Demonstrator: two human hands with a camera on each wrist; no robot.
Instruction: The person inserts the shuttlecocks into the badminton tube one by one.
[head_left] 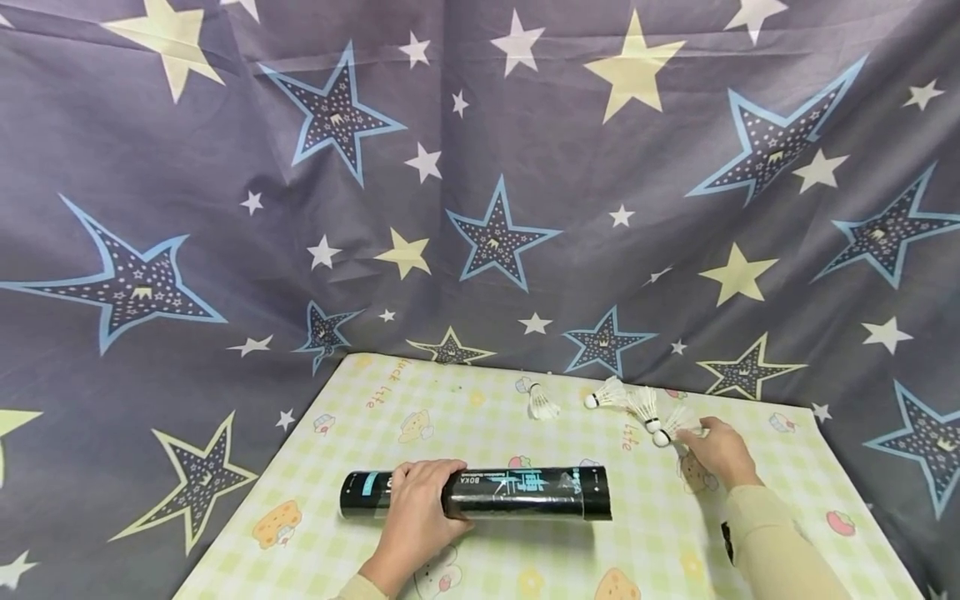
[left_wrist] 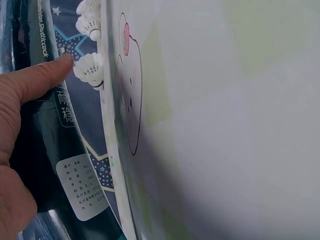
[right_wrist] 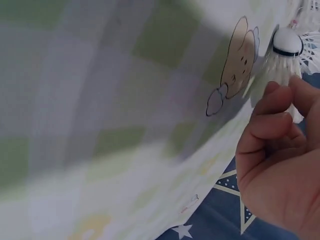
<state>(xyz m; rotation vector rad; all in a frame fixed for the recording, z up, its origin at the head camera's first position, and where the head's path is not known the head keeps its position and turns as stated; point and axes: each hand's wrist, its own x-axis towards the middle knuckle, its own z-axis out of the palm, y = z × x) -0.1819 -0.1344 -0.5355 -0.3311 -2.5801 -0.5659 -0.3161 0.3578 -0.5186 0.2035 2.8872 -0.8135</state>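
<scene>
My left hand (head_left: 423, 507) grips a long black shuttlecock tube (head_left: 525, 496) around its left half. The tube lies sideways and seems raised off the table, with a shadow below it. In the left wrist view a white label (left_wrist: 81, 187) shows on its side. At the right, my right hand (head_left: 723, 452) pinches a white shuttlecock (right_wrist: 287, 42) by its feathers, its cork facing away from the fingers. Close beside it lie a second shuttlecock (head_left: 643, 406) and a third shuttlecock (head_left: 609, 393). Another shuttlecock (head_left: 543, 403) lies apart, farther left.
A table (head_left: 300, 467) has a green-and-white checked cover with cartoon prints. Behind it and at its sides hangs a dark grey curtain (head_left: 480, 142) with stars, meeting the table's back edge just beyond the shuttlecocks.
</scene>
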